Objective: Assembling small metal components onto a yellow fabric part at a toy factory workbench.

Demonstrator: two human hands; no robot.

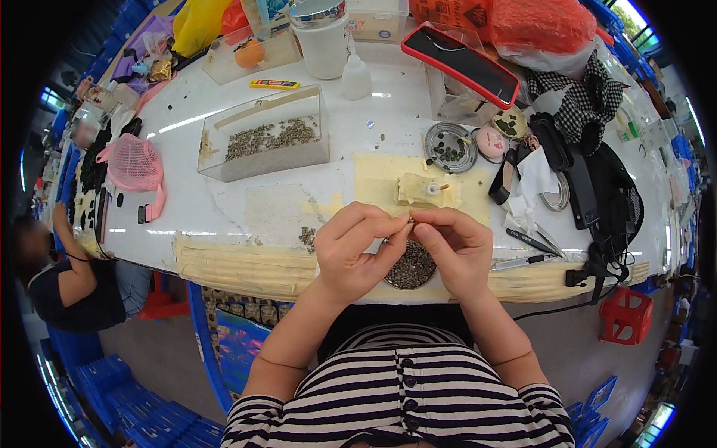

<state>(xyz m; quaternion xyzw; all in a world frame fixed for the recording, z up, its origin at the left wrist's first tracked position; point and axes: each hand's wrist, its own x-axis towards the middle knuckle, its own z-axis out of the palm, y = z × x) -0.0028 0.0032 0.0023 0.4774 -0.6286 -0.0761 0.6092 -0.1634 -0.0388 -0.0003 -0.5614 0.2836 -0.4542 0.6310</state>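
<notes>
Table: a white table (187,216) with masking tape along its near edge; a person in a striped top sits at that edge.
Left hand: the left hand (352,250) is raised over the near edge, thumb and forefinger pinched together on a tiny piece (410,220) – too small to make out clearly.
Right hand: the right hand (457,246) meets it, its thumb and forefinger closed on the same piece.
Bowl: just below the fingertips, a round bowl (411,287) at the near edge, filled with small metallic bits, partly hidden by the hands.
Beyond the hands: a taped block (429,193) with a white knob on top.
Toward the left edge: a clear tray (265,168) of similar bits; farther left, a pink mesh basket (134,160).
Toward the right edge: a round dish (475,153) of dark bits; tweezers (532,241) lie nearer.
Far edge: a white bucket (323,52) and, farther right, a red-cased phone (461,65).
</notes>
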